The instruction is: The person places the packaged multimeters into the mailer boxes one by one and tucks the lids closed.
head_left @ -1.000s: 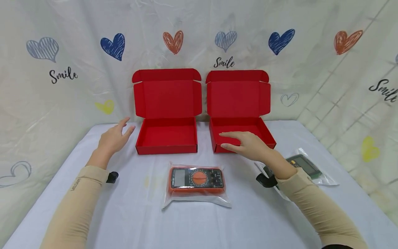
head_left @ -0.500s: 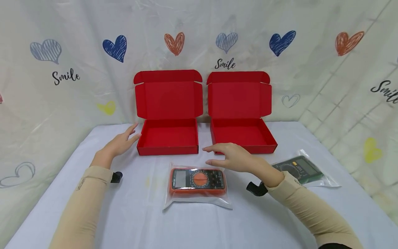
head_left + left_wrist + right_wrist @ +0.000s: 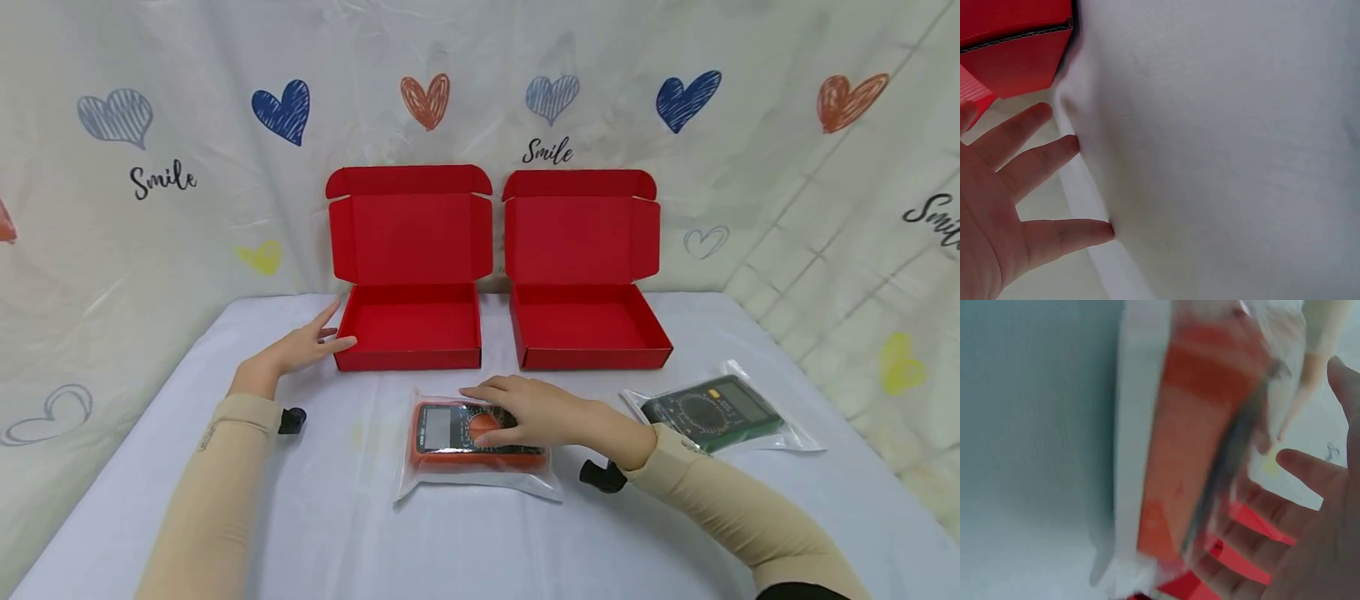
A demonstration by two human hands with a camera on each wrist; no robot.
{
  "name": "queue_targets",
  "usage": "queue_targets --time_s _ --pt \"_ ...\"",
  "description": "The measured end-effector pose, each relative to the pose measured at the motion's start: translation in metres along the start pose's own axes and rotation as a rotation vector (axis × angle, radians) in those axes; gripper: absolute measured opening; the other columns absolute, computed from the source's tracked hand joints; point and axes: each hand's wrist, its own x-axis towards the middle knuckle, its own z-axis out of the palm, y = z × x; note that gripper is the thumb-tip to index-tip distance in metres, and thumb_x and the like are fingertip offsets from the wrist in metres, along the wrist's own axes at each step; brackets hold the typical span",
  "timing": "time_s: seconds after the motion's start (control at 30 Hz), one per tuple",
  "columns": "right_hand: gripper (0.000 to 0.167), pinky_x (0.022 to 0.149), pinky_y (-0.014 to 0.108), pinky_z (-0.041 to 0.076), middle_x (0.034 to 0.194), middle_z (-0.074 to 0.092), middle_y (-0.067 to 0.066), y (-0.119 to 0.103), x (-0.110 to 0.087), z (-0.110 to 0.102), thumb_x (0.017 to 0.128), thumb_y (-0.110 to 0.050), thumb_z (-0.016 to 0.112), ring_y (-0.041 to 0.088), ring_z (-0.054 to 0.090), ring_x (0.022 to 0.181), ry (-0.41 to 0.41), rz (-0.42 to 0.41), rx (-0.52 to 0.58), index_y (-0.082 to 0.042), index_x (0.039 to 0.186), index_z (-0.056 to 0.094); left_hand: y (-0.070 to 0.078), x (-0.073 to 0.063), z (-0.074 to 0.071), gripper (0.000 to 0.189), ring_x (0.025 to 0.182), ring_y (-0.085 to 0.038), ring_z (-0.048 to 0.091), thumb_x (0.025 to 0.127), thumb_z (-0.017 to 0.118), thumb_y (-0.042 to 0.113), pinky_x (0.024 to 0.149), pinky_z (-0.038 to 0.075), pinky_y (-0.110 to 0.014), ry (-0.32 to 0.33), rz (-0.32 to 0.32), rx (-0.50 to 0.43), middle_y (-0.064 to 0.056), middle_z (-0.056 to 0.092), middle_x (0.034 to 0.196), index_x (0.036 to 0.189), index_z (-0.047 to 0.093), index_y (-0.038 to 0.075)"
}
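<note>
An orange multimeter with a dark face (image 3: 437,429) lies in a clear plastic bag at the front middle of the white table. Over its right part reaches my right hand (image 3: 542,413), fingers extended and thumb apart, covering some of the dial side. In the right wrist view the orange casing (image 3: 1194,437) is blurred, with the fingertips beside its face. My left hand (image 3: 298,347) is at the left side of the left red box (image 3: 408,360), thumb at its front corner. The left wrist view shows those fingers spread beside the red cardboard (image 3: 1019,69).
A second open red box (image 3: 596,358) stands right of the first, both lids upright against the printed backdrop (image 3: 600,50). A dark green multimeter (image 3: 720,412) in a clear bag lies on the right of the white tablecloth (image 3: 322,517).
My right hand has moved left and toward me, from over the right box to over the orange multimeter. My left hand has moved right, up to the left box's side.
</note>
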Motion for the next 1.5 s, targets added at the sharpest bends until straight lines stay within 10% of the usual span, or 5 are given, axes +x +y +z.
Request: queue_targets --time_s 0.77,1.5 --pt "0.099 0.106 0.05 0.044 0.155 0.038 0.007 -0.012 0.005 0.027 0.084 -0.062 0.077 0.027 0.044 0.132 -0.07 0.002 -0.128 -0.029 0.163 0.027 0.001 0.003 0.011 0.113 0.149 -0.048 0.02 0.087 0.072 0.063 0.111 0.029 -0.072 0.017 -0.058 -0.014 -0.023 0.016 0.167 0.165 -0.006 0.036" --pt "0.079 0.091 0.046 0.051 0.141 0.051 0.011 -0.011 0.004 0.029 0.094 -0.05 0.072 0.025 0.056 0.115 0.024 -0.093 -0.21 -0.032 0.161 0.035 -0.001 0.007 0.012 0.117 0.148 -0.047 0.021 0.082 0.074 0.067 0.109 0.033 -0.071 0.02 -0.089 -0.03 -0.021 0.018 0.167 0.164 -0.006 0.041"
